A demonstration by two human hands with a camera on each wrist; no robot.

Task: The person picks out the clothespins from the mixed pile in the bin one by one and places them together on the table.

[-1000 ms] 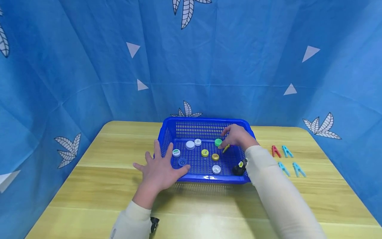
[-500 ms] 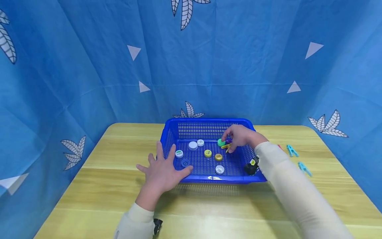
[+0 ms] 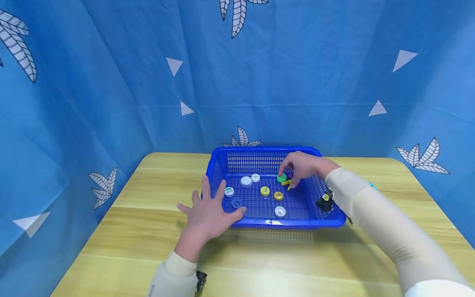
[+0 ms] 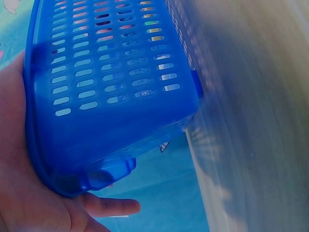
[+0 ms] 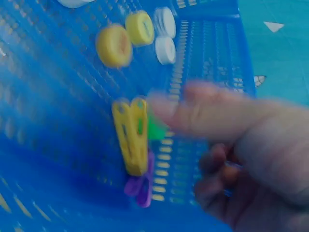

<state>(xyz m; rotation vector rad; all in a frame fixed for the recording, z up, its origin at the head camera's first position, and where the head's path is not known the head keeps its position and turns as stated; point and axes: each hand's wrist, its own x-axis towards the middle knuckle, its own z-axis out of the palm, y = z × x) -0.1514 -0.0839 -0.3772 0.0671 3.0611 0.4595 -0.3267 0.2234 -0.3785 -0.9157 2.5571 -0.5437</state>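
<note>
Spread straight, the fingers of my left hand [image 3: 208, 216] rest over the near left corner of a blue basket [image 3: 272, 222]; in the left wrist view the palm touches its rim. My right hand [image 3: 302, 165] is inside the basket at the right, fingers bent loosely downward. Its index fingertip is at a green cap [image 3: 281, 178]. Close to the thumb lies a yellow clothespin [image 5: 129, 137], with a purple clothespin [image 5: 141, 186] partly under it. Blur hides whether the thumb touches the yellow one. Nothing is visibly gripped.
On the basket floor lie several caps: yellow [image 3: 265, 191], gold [image 3: 278, 196], white [image 3: 246, 181] and blue [image 3: 236, 202]. A light blue clothespin [image 3: 373, 186] shows past the right sleeve on the wooden table [image 3: 122, 231]. A blue curtain [image 3: 297, 82] hangs behind.
The yellow clothespin, upright by my right fingertips a second ago, now lies by the purple one. The view has shifted left, and the right sleeve now covers most table clothespins. My left hand stays put.
</note>
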